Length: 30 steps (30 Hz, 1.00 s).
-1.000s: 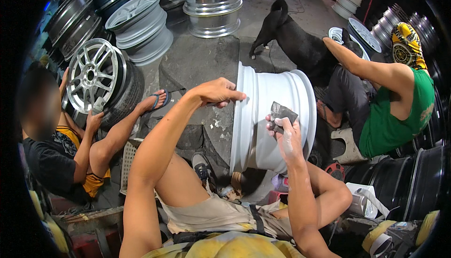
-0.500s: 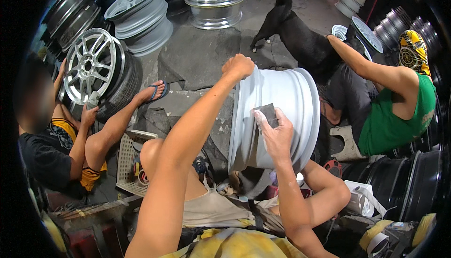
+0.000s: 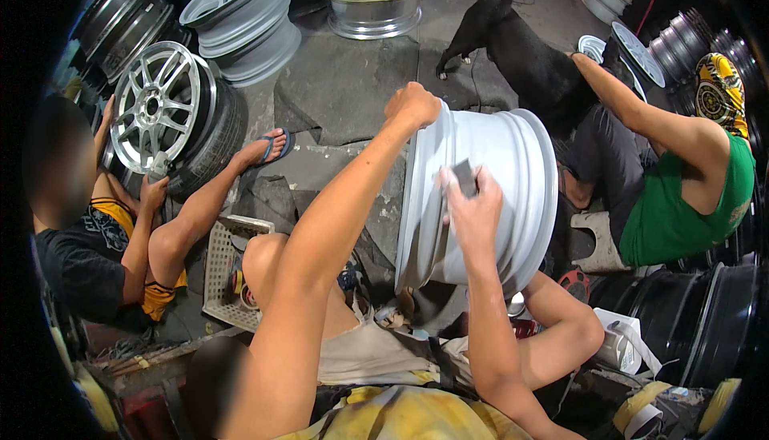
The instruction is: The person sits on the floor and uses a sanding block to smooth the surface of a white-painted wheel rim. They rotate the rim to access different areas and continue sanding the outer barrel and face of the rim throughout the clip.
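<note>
A light grey wheel rim (image 3: 519, 176) stands on edge in front of me, its ridged barrel turned toward my right hand. My left hand (image 3: 413, 106) is closed over the rim's far upper left edge, with the fingertips hidden behind it. A small dark grey piece of sandpaper (image 3: 463, 177) sits between the thumb and fingers of my right hand (image 3: 478, 208). That hand is at the barrel, and its fingers look dusty and whitish. Whether the sandpaper touches the metal is hard to see.
At left a person holds a sanding block (image 3: 159, 166) against a spoked wheel (image 3: 152, 104) beside a tyre. At right sits a person in a green top (image 3: 693, 200); a black dog (image 3: 525, 60) stands nearby. Stacked rims (image 3: 374, 0) and a plastic basket (image 3: 228, 276) surround me.
My right hand has turned, and the sandpaper now shows narrower and more upright. My left hand keeps its grip on the edge. The whole view has shifted slightly.
</note>
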{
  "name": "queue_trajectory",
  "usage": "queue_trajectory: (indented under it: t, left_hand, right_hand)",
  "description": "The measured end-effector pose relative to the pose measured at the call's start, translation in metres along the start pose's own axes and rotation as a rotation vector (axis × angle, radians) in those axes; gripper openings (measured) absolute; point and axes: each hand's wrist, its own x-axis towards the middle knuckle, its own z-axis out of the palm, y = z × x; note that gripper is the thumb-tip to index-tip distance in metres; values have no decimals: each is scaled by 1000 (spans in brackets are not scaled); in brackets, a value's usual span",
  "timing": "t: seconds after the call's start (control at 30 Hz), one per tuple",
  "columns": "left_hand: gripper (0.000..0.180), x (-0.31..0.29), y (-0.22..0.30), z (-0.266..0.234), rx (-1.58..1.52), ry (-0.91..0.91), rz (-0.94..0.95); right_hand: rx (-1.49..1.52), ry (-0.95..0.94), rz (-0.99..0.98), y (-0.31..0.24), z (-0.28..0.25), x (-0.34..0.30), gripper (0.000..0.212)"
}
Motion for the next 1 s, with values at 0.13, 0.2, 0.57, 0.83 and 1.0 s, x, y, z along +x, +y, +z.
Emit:
queue_trajectory:
  t: [0.13, 0.2, 0.57, 0.83, 1.0]
  left_hand:
    - [47, 4, -2, 6, -27, 18, 32]
    - [48, 4, -2, 2, -18, -9, 18]
    - [42, 6, 1, 1, -49, 2, 7]
    - [42, -1, 6, 0, -62, -24, 3]
    - [42, 5, -3, 2, -43, 63, 16]
  right_hand:
    - [-9, -1, -36, 18, -3, -9, 32]
    - [17, -6, -30, 0, 2, 1, 33]
    - [-116, 86, -196, 15, 12, 20, 33]
    - [-276, 114, -209, 6, 5, 20, 35]
    - [-106, -40, -101, 16, -6, -15, 35]
